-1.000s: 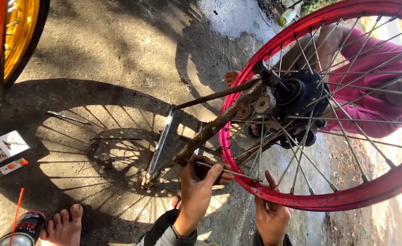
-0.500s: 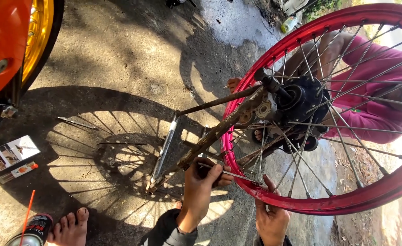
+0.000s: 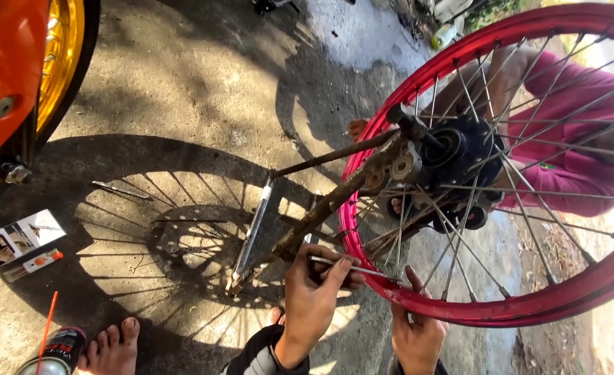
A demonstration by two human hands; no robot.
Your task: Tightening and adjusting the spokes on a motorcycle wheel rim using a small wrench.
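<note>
Head camera looks down at a big red metal wheel rim with thin silver spokes [image 3: 529,309], and everything else sits around that wheel. The left hand [image 3: 314,295] is just outside the rim's lower edge, closed around a thin silver metal rod [image 3: 354,268] that points in toward the spokes — the thumb lies on top of it. The right hand [image 3: 418,330] is right under the rim, with its fingers curled up and touching the red edge, so it seems to be holding the wheel steady. In the middle of the wheel is the round black metal hub [image 3: 463,156], and a rusty brown metal stand [image 3: 334,198] reaches out from the hub to the ground on the far side of the left hand. Behind the spokes sits another person in a pink shirt [image 3: 578,139]. Far from the wheel, near a bare foot [image 3: 116,347], stands a black spray can with a thin red straw [image 3: 53,347]. I think the job in hand is fitting or fixing a spoke — the rod is lined up but not yet in place. The next move needs a careful push of the rod between the other spokes while the wheel is kept from turning.
</note>
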